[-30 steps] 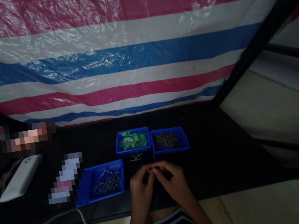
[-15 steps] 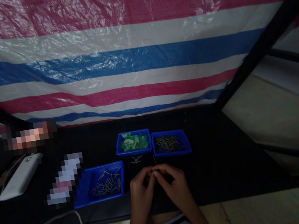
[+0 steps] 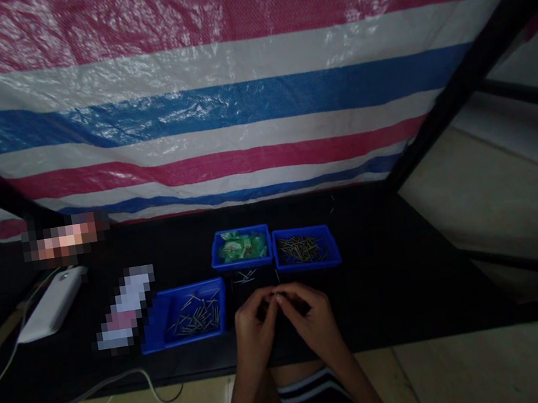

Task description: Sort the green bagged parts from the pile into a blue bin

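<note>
1. A seated worker's left hand (image 3: 253, 326) and right hand (image 3: 312, 320) meet fingertip to fingertip over a black table (image 3: 392, 284), pinching between them a small part (image 3: 278, 297) too tiny and dim to identify; both hands are closed on it
2. The part sits just in front of a blue bin of green pieces (image 3: 241, 247), with a few loose metal pins (image 3: 244, 276) lying on the table between that bin and the hands
3. Immediately right of the green-piece bin stands a blue bin of thin metal pins (image 3: 306, 248); to its front left, beside the left hand, a larger blue tray of pins (image 3: 185, 314)
4. Far left of the green-piece bin lies a white device (image 3: 53, 312) with a pale cable (image 3: 76, 400) trailing off the table edge
5. Behind the bin hangs a red, white and blue striped tarp (image 3: 213, 95)
</note>
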Demonstrator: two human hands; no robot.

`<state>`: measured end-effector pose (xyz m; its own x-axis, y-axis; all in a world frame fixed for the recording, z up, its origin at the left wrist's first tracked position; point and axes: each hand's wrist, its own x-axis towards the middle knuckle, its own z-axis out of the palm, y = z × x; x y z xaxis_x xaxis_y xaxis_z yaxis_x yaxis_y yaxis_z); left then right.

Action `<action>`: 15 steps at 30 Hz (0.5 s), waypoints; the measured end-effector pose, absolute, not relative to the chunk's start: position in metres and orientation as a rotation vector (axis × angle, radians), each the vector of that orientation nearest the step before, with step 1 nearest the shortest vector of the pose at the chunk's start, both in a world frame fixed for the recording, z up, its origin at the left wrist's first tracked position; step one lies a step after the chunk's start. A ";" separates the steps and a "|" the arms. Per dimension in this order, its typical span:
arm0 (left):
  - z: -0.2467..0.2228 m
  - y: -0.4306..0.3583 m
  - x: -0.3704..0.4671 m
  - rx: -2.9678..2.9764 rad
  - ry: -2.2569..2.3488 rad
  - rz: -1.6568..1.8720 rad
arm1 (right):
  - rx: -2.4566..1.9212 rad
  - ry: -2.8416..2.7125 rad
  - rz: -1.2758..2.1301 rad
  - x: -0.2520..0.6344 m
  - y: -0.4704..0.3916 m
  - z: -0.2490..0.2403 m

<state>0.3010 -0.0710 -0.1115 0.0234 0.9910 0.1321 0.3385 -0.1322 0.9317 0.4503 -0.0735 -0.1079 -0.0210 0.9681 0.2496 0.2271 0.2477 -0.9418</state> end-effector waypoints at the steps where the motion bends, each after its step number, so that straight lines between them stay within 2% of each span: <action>1: -0.111 -0.071 0.301 1.567 1.392 1.125 | -1.183 -1.478 0.896 0.450 -0.073 -0.108; 15: -0.105 -0.071 0.301 1.555 1.369 1.127 | -1.175 -1.478 0.899 0.450 -0.073 -0.109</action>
